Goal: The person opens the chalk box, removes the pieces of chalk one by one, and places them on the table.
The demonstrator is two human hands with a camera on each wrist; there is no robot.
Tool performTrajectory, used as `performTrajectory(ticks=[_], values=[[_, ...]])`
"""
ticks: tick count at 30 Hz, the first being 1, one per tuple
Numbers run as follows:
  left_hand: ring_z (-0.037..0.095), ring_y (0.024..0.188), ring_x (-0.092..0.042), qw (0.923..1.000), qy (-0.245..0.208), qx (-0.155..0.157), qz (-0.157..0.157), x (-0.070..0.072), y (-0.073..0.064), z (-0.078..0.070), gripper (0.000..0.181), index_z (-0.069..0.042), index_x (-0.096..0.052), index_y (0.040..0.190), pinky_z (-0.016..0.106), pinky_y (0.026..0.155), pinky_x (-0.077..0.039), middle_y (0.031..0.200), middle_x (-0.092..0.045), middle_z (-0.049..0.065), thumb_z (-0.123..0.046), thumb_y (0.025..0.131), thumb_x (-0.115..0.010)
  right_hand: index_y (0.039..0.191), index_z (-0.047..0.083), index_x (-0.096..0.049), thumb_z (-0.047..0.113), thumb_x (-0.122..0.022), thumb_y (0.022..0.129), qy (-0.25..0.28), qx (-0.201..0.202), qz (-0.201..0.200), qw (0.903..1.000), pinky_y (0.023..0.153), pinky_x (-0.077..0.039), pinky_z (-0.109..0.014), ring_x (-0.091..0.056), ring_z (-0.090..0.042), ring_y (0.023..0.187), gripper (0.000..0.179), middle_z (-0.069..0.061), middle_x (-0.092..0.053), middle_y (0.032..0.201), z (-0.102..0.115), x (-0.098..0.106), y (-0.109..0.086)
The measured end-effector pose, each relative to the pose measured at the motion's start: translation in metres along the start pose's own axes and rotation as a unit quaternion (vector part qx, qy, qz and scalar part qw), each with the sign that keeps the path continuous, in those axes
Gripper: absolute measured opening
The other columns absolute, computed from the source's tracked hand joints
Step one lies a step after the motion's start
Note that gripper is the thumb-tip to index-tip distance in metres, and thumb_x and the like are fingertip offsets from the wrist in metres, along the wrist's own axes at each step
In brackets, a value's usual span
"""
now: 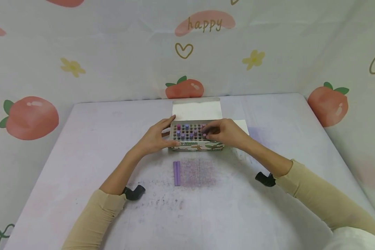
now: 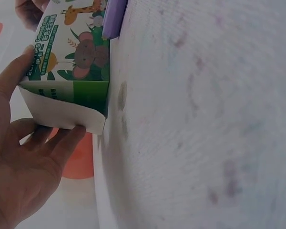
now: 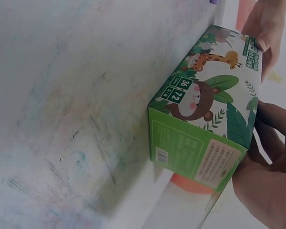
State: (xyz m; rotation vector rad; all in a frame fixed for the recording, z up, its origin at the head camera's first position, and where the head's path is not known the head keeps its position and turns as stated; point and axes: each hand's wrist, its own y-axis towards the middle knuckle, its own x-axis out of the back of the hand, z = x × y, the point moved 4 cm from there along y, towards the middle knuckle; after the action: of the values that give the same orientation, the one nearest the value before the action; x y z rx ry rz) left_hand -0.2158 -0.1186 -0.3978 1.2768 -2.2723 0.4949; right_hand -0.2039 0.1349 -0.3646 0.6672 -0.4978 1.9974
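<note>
Nearest me on the worktop [image 1: 228, 215], two lilac sticks [image 1: 176, 173] lie side by side, with a dusty smudge [image 1: 198, 173] just right of them. Beyond stands the printed box [image 1: 196, 147], upright, its holed tray [image 1: 187, 121] facing up. The left hand [image 1: 153, 138] is clamped on the box's left end, thumb on the front, fingers at the open side flap [image 2: 62, 114]; I'd keep that hold steady but light, lest the card buckle. The right hand [image 1: 231, 132] is bent over the tray's right end, fingertips down among coloured sticks [image 1: 186, 127]; from here I can't tell whether they pinch one. Any stick there should be kept square to its hole, gripped gently, since it looks brittle, and clear of its neighbours. Behind, the lid [image 1: 197, 110] lies open towards the fruit-patterned cloth [image 1: 128, 62].
</note>
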Motion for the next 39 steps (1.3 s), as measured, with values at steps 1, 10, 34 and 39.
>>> performTrajectory(ticks=[1, 10, 34, 39], values=[[0.037, 0.138, -0.041, 1.0000, 0.001, 0.000, 0.000, 0.000, 0.000, 0.000, 0.102, -0.019, -0.020, 0.160, 0.041, 0.107, -0.048, 0.158, -0.029, 0.012, -0.024, 0.082, -0.085, 0.112, 0.007, -0.075, 0.006, -0.070, 0.092, -0.008, 0.000, 0.003, 1.0000, 0.072, -0.058, -0.030, -0.069, -0.015, 0.087, 0.021, -0.004, -0.073, 0.102, 0.000, 0.000, 0.000], [0.038, 0.137, -0.042, 1.0000, 0.005, -0.003, -0.002, 0.000, 0.001, 0.001, 0.102, -0.020, -0.020, 0.160, 0.040, 0.107, -0.048, 0.159, -0.028, 0.012, -0.025, 0.082, -0.084, 0.112, 0.008, -0.077, 0.011, -0.073, 0.091, -0.053, -0.008, 0.014, 0.9984, 0.065, -0.055, -0.027, -0.069, -0.014, 0.085, 0.021, -0.005, -0.074, 0.105, 0.000, -0.001, 0.004], [0.038, 0.137, -0.042, 1.0000, 0.002, 0.002, -0.002, 0.000, 0.002, 0.002, 0.102, -0.021, -0.022, 0.160, 0.042, 0.108, -0.048, 0.158, -0.029, 0.011, -0.029, 0.081, -0.085, 0.101, 0.007, -0.078, 0.014, -0.077, 0.088, -0.077, 0.063, -0.062, 0.9931, 0.066, -0.058, -0.026, -0.068, -0.012, 0.079, 0.014, -0.002, -0.073, 0.095, -0.005, -0.009, 0.000], [0.039, 0.136, -0.043, 1.0000, 0.003, 0.000, -0.001, 0.000, 0.002, 0.001, 0.102, -0.020, -0.021, 0.160, 0.042, 0.107, -0.048, 0.158, -0.029, 0.011, -0.029, 0.081, -0.085, 0.105, 0.005, -0.076, 0.014, -0.075, 0.090, -0.075, 0.091, -0.083, 0.9896, 0.069, -0.058, -0.026, -0.067, -0.012, 0.083, 0.017, -0.003, -0.070, 0.099, -0.004, -0.011, -0.004]])
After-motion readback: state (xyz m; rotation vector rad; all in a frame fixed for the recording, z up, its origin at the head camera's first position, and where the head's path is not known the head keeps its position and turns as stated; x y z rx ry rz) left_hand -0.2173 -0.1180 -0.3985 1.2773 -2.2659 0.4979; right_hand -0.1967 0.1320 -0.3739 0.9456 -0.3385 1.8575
